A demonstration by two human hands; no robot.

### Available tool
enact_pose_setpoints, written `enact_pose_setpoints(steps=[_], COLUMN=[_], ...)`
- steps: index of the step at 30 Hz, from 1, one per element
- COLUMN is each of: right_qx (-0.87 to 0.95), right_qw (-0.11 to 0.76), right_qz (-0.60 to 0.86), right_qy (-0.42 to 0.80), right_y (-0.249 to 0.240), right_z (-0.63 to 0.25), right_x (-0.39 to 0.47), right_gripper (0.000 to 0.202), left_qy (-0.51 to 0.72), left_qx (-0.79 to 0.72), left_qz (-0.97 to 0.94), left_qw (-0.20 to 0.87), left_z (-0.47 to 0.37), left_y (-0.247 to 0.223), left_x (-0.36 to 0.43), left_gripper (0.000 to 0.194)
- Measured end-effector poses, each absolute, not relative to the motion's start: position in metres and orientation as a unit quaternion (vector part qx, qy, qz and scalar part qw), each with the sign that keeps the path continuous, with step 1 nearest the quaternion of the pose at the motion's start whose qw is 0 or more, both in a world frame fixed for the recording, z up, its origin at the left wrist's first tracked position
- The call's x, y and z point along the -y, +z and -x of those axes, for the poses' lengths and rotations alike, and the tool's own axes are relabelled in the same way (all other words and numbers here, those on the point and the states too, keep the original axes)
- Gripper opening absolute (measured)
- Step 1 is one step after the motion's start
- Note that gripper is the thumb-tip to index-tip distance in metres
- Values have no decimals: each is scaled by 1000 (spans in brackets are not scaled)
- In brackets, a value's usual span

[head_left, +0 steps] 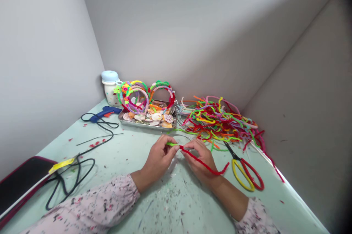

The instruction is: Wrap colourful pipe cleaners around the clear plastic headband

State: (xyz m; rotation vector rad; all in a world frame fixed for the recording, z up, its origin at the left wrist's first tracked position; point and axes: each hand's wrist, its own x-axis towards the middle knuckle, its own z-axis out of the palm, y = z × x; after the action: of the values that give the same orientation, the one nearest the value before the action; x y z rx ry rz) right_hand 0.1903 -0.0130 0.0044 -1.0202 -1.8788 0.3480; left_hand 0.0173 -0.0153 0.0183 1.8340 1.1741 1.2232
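Note:
My left hand [162, 154] is closed in a pinch on a thin headband, at a part wrapped in green pipe cleaner [172, 144]. A red pipe cleaner [205, 165] starts beside the left thumb, and its loose tail lies across my right hand [200, 158] toward the wrist. The fingers of the right hand are bent and pinch near the start of the red piece; their exact contact is partly hidden. A thin grey arc of the headband [182, 136] shows behind the fingertips. Just right of that hand lie scissors [243, 170] with one yellow and one red handle.
A metal tray [147, 127] holds shells and several colourful wrapped headbands [137, 98]. Right of it is a tangled heap of pipe cleaners [220, 118]. At left are a blue glue gun [106, 113], a black cord [110, 140], a lidded jar [110, 89] and a dark tablet-like device [24, 179].

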Motion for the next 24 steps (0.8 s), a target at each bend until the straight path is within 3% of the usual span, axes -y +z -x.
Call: enact_pose_setpoints(steps=[24], right_qx=[759], right_qw=[467], right_qz=[432], right_qy=[141], right_y=[8], right_z=[-189], right_x=[15], right_gripper=[9], left_qy=[460], left_qx=[-439], left_qz=[-699], left_qw=[328], left_z=[-18], left_y=[16], left_x=[15], left_gripper=[17])
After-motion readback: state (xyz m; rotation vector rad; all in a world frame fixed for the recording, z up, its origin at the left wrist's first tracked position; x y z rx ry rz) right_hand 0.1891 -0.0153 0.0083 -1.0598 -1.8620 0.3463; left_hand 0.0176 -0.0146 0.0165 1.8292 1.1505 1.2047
